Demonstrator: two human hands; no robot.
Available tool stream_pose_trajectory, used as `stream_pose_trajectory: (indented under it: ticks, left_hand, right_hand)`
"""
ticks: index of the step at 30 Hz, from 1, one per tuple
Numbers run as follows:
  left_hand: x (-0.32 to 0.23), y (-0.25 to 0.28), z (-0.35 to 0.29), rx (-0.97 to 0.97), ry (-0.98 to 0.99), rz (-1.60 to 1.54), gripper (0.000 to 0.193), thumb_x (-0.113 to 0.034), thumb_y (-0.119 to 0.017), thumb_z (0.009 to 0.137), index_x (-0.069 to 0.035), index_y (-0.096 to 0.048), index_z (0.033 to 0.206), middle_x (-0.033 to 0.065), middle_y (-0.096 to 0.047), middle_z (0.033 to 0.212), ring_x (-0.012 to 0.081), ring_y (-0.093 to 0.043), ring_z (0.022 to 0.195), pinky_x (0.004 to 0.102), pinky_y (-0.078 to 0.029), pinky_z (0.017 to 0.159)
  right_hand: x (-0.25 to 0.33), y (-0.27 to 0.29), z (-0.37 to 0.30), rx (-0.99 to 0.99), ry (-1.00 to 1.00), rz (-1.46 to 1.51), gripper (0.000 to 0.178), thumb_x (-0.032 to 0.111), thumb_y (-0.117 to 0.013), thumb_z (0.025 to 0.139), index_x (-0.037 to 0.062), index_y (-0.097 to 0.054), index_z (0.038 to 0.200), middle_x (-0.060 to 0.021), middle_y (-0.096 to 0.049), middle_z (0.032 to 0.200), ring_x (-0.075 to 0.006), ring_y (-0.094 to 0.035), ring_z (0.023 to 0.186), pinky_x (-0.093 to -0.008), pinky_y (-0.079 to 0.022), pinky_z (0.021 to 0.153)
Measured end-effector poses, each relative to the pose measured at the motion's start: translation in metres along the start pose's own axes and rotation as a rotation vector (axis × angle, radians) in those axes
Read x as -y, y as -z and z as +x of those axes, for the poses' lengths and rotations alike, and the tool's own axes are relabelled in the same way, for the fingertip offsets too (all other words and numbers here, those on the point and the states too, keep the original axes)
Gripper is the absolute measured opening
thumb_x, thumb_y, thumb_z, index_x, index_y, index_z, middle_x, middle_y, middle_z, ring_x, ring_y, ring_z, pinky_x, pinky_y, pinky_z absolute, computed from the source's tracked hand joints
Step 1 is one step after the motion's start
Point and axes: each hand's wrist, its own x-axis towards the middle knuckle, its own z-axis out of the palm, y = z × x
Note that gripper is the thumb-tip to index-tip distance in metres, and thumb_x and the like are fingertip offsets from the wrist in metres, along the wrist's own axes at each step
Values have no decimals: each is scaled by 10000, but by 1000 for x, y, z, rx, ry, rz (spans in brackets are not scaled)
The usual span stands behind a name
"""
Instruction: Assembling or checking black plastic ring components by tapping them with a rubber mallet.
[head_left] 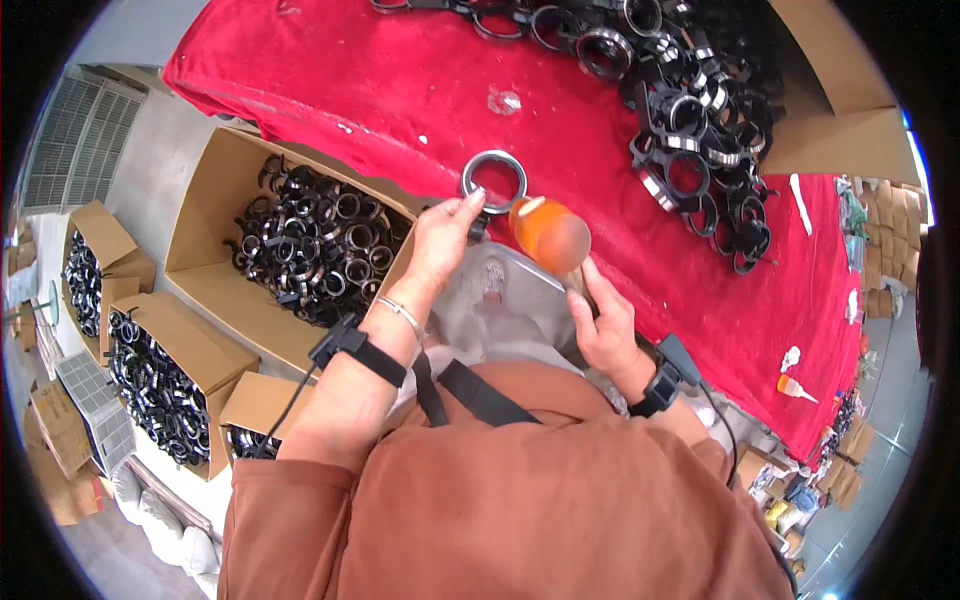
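My left hand pinches a silver metal ring between thumb and fingers at the near edge of the red cloth. A dark part shows under the ring, beside my fingertips. My right hand is closed on the handle of a mallet with a translucent orange head. The handle is mostly hidden by the hand and head. The mallet's head is close to the ring's lower right side; whether they touch I cannot tell.
The red cloth covers the table, with a pile of black parts with metal rings at the far right. More such parts fill a cardboard box and further boxes at left. A small orange bottle lies near the cloth's right edge.
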Motion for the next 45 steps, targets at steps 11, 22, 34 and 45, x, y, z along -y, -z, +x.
stream_pose_trajectory:
  ticks: [11,22,34,45]
  left_hand:
    - [17,-3,3,-10,29,72,472,-451,-601,856,18,-650,858,15,-579,691,93,-491,717,271,-410,656]
    - [7,-10,-5,-92,94,-33,465,-447,-607,852,4,-680,938,38,-617,726,118,-579,658,277,-459,574]
    - [5,-12,-9,-112,101,-60,475,-427,-638,835,29,-682,961,49,-631,761,109,-540,719,282,-447,688]
    - [4,-8,-10,-97,152,-53,440,-407,-645,835,12,-686,964,40,-628,761,114,-537,724,277,-441,682]
  right_hand:
    - [6,-1,1,10,-22,-1,483,27,-573,847,-15,-445,1311,-212,-591,1073,-306,-613,941,-358,-480,828]
    - [16,-9,96,-97,-46,86,474,130,-562,890,-17,-429,1321,-215,-646,1012,-272,-664,878,-354,-512,765]
    - [9,-26,107,57,-26,76,457,123,-557,894,43,-440,1328,-253,-586,1136,-325,-604,1052,-366,-483,868]
    - [1,-16,93,-35,40,-54,470,89,-535,894,73,-424,1351,-250,-608,1024,-366,-627,923,-384,-502,772]
